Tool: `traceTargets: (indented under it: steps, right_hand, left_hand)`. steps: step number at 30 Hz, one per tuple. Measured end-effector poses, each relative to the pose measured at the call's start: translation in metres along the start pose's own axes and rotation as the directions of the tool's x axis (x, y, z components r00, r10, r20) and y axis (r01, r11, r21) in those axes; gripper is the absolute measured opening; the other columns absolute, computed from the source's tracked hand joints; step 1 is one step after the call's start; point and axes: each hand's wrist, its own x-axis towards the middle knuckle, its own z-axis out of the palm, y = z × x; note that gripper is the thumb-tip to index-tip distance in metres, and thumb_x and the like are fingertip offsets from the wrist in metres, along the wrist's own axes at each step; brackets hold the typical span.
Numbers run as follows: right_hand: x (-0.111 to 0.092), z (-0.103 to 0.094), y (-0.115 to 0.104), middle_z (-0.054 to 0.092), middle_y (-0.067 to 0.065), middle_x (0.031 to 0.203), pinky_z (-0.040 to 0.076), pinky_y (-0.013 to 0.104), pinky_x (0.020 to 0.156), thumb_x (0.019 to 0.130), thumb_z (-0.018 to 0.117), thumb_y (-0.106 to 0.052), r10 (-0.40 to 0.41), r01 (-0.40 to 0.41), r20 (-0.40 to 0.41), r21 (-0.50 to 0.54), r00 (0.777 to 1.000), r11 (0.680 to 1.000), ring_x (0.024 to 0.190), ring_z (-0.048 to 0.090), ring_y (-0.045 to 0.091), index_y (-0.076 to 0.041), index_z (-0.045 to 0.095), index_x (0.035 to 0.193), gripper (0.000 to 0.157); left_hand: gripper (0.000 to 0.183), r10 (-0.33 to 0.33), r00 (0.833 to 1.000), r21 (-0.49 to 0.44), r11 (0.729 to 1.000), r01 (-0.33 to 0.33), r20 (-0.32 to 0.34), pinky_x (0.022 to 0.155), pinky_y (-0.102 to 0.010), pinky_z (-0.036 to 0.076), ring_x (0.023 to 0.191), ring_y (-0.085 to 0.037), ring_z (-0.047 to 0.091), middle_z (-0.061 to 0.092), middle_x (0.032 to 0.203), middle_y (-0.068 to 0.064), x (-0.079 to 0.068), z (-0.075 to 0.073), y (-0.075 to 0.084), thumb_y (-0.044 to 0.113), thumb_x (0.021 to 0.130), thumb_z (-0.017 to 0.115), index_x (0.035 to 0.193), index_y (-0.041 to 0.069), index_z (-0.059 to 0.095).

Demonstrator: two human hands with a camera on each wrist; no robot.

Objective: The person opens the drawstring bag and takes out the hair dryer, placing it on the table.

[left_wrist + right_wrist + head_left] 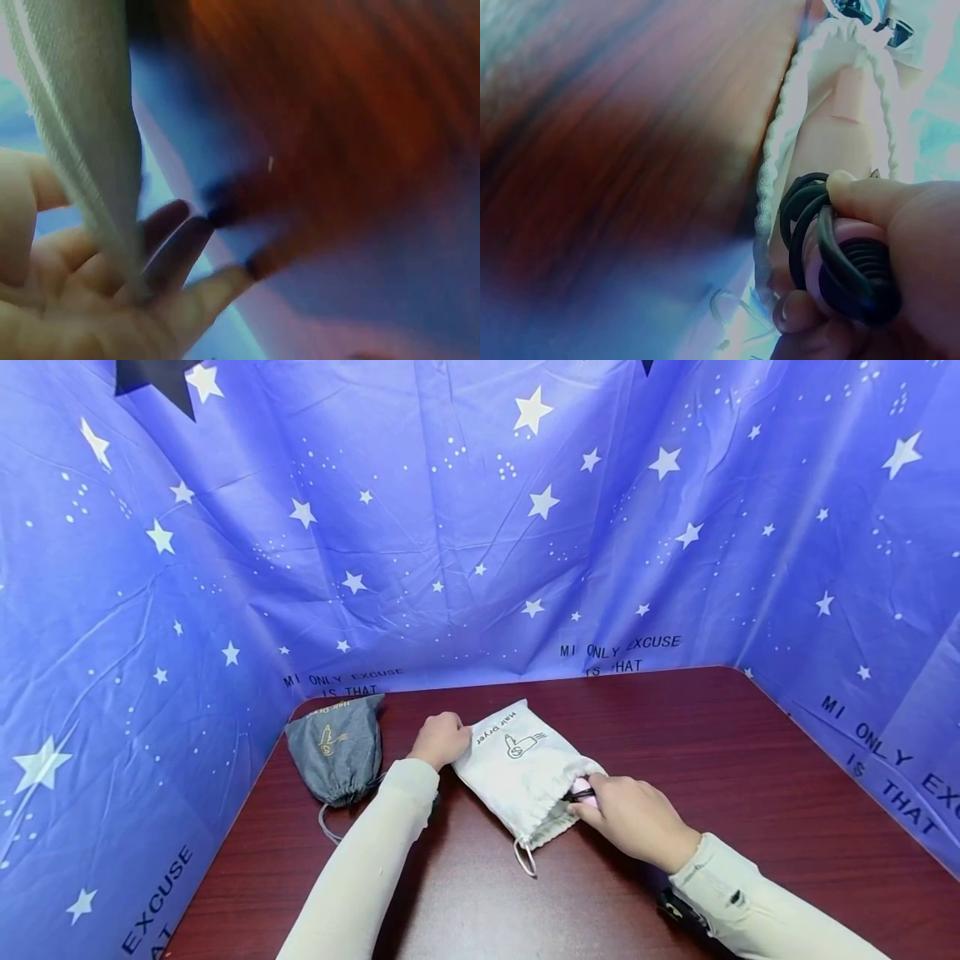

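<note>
A white drawstring bag [491,781] printed "Hair Dryer" lies on the table, its gathered mouth towards the lower right. My left hand [441,740] holds its far left corner; in the left wrist view the cloth [82,112] runs between thumb and fingers. At the mouth, my right hand [637,818] grips the end of a pink hair dryer [859,229]. A black cord [802,217] is looped around that end. The open mouth shows in the right wrist view, with the dryer's other parts inside, partly hidden by cloth and hand.
A grey drawstring bag [337,760] with a gold hair-dryer print lies left of my left arm, its cord trailing towards me. The dark red wooden table [720,760] is bordered by blue star-printed curtains [450,527] at the back and sides.
</note>
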Motion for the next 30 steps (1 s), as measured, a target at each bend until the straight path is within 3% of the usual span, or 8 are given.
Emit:
traceTargets:
  steps: [3, 5, 9, 13, 25, 30]
  right_hand:
    - [0.001, 0.000, 0.000, 0.062, 0.001, 0.067, 0.048, 0.046, 0.052, 0.090, 0.076, -0.048, -0.001, 0.000, 0.003, 0.006, 1.000, 1.000, 0.058, 0.063, 0.024, -0.013, 0.062, 0.085, 0.038]
    - [0.001, 0.000, 0.000, 0.061, 0.001, 0.067, 0.047, 0.045, 0.052, 0.090, 0.076, -0.048, -0.002, 0.002, 0.005, 0.011, 1.000, 1.000, 0.057, 0.062, 0.023, -0.014, 0.061, 0.085, 0.038]
    - [0.001, 0.001, 0.001, 0.060, 0.000, 0.066, 0.047, 0.045, 0.051, 0.090, 0.076, -0.048, -0.010, 0.010, 0.005, 0.015, 1.000, 1.000, 0.056, 0.061, 0.022, -0.014, 0.061, 0.084, 0.038]
    - [0.001, 0.002, 0.001, 0.061, 0.000, 0.066, 0.047, 0.045, 0.051, 0.090, 0.077, -0.048, -0.016, 0.016, -0.005, 0.016, 1.000, 1.000, 0.056, 0.061, 0.022, -0.014, 0.061, 0.085, 0.038]
    - [-0.001, 0.000, 0.004, 0.063, -0.002, 0.068, 0.049, 0.045, 0.053, 0.090, 0.076, -0.050, -0.019, 0.019, 0.013, 0.010, 1.000, 1.000, 0.058, 0.064, 0.022, -0.013, 0.065, 0.090, 0.039]
    - [-0.002, -0.001, 0.004, 0.061, -0.003, 0.067, 0.048, 0.044, 0.052, 0.091, 0.075, -0.051, -0.027, 0.027, 0.015, 0.006, 1.000, 1.000, 0.058, 0.064, 0.021, -0.013, 0.064, 0.088, 0.040]
  left_hand:
    - [0.025, -0.022, 0.999, -0.010, 1.000, 0.021, -0.032, 0.075, -0.043, 0.052, 0.081, -0.024, 0.063, 0.068, 0.085, -0.005, -0.002, 0.002, -0.001, 0.024, 0.102, 0.055, 0.081, 0.013, 0.065]
    - [0.023, -0.038, 0.999, 0.005, 0.999, 0.038, -0.036, 0.077, -0.045, 0.053, 0.086, -0.024, 0.066, 0.069, 0.089, -0.004, -0.003, 0.004, -0.002, 0.027, 0.103, 0.054, 0.087, 0.014, 0.065]
    - [0.033, -0.056, 0.998, 0.062, 0.997, 0.055, 0.010, 0.085, -0.051, 0.055, 0.104, -0.032, 0.070, 0.073, 0.113, -0.013, -0.005, 0.004, -0.003, 0.033, 0.108, 0.049, 0.119, 0.006, 0.065]
    - [0.047, -0.093, 0.994, 0.094, 0.992, 0.088, 0.057, 0.089, -0.055, 0.055, 0.113, -0.038, 0.069, 0.069, 0.127, -0.021, -0.004, 0.003, -0.004, 0.035, 0.110, 0.045, 0.142, 0.001, 0.052]
    - [0.048, -0.166, 0.984, 0.041, 0.986, 0.164, 0.070, 0.095, -0.057, 0.053, 0.118, -0.041, 0.066, 0.067, 0.129, -0.025, -0.001, -0.001, -0.018, 0.032, 0.111, 0.042, 0.145, -0.002, 0.044]
    - [0.048, -0.146, 0.986, 0.032, 0.989, 0.144, 0.081, 0.100, -0.055, 0.052, 0.118, -0.041, 0.066, 0.067, 0.126, -0.028, -0.001, 0.000, -0.021, 0.028, 0.111, 0.043, 0.144, -0.007, 0.042]
